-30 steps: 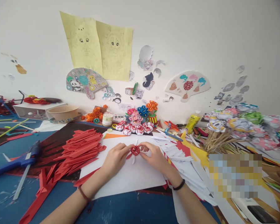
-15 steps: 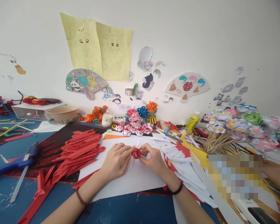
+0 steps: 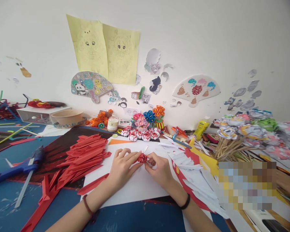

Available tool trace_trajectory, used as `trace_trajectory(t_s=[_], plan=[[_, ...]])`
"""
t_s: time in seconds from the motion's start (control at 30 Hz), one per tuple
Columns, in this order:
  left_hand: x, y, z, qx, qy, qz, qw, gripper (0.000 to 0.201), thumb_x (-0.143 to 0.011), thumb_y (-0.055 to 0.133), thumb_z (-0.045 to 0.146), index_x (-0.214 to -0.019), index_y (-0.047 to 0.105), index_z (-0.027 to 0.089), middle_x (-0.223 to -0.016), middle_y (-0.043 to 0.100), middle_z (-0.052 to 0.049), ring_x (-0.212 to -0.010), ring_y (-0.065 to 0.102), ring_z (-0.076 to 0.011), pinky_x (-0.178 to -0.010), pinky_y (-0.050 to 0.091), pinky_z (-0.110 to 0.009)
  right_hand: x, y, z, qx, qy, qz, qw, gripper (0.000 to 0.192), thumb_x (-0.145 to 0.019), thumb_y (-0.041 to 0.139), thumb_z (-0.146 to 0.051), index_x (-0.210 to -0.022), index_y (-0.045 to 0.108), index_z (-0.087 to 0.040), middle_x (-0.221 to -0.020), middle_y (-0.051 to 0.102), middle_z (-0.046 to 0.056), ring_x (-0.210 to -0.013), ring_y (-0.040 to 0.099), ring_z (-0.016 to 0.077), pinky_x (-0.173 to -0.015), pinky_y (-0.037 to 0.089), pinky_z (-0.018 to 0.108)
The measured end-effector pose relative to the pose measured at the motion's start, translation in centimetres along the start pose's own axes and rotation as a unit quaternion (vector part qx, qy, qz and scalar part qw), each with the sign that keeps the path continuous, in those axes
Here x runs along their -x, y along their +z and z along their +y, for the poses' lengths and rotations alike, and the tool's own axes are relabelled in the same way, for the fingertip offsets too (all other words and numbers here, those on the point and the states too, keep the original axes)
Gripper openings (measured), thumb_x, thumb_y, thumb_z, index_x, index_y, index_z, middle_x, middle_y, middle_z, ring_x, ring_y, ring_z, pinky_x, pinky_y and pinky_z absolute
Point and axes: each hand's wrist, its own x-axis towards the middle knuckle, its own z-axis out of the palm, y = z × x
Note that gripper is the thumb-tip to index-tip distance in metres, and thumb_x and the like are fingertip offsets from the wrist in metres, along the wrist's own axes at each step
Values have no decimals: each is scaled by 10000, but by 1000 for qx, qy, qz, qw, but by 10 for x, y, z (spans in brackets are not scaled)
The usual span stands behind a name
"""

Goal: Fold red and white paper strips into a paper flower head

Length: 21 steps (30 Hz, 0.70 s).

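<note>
A small red paper flower [image 3: 142, 158] is held between both hands over a sheet of white paper [image 3: 125, 191]. My left hand [image 3: 123, 166] pinches its left side with thumb and fingers. On the opposite side, my right hand [image 3: 159, 167] grips it with thumb and forefinger. A narrow white strip [image 3: 146, 149] sticks up just behind the flower. Folded red paper strips [image 3: 84, 156] are heaped left of my hands, and folded white strips [image 3: 190, 174] lie to the right. Behind my hands sit several red-and-white paper flowers [image 3: 146, 134].
A blue glue gun [image 3: 30, 164] lies at the left. A beige bowl [image 3: 67, 116], a small jar [image 3: 112, 124] and a yellow bottle [image 3: 201, 127] stand along the wall. Paper flowers on sticks [image 3: 246, 129] fill the right side, near another person's arm [image 3: 287, 180].
The view has shifted slightly, so everything sits a little further right. The red flower has turned a little between my fingers; both hands keep hold of it.
</note>
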Motion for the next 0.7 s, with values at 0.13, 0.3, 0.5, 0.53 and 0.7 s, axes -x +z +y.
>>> trace_trajectory(t_s=[0.13,0.3,0.5,0.53,0.7], plan=[[0,-3,2,-34,8,15,999,297,-945,546,357,-1210,604,236,-1077,730,-37,-913,565,-227,-852,312,-399,0,0,-5,-14,-1,11,1000,52,-783,574,-178,-821,562,-212,-615,623,-21,-527,582,130,-552,461,222],[-1,-5,5,-70,32,22,997,276,-955,535,332,-1199,596,219,-1058,735,-31,-902,577,-223,-854,297,-401,1,1,-7,-30,-1,13,999,46,-790,575,-185,-819,551,-212,-597,607,-29,-506,564,124,-539,459,220],[-1,-5,2,-84,18,10,996,265,-953,536,350,-1186,608,246,-1059,735,-40,-926,586,-226,-907,270,-438,-2,-6,-9,-68,-1,-16,998,45,-816,575,-188,-852,567,-215,-612,621,-20,-536,592,138,-555,479,229],[-1,-5,1,-79,15,9,997,265,-952,538,354,-1184,610,249,-1058,736,-41,-929,585,-230,-911,269,-443,-4,-9,-8,-88,1,-36,995,59,-829,572,-188,-883,578,-213,-643,643,-13,-566,614,142,-580,494,233],[-2,-4,-7,-33,14,-2,999,271,-932,567,368,-1184,621,285,-1053,740,-24,-984,590,-236,-976,233,-477,-12,-19,2,-144,24,-107,983,44,-851,604,-195,-813,622,-208,-710,690,-6,-649,653,150,-659,520,253]])
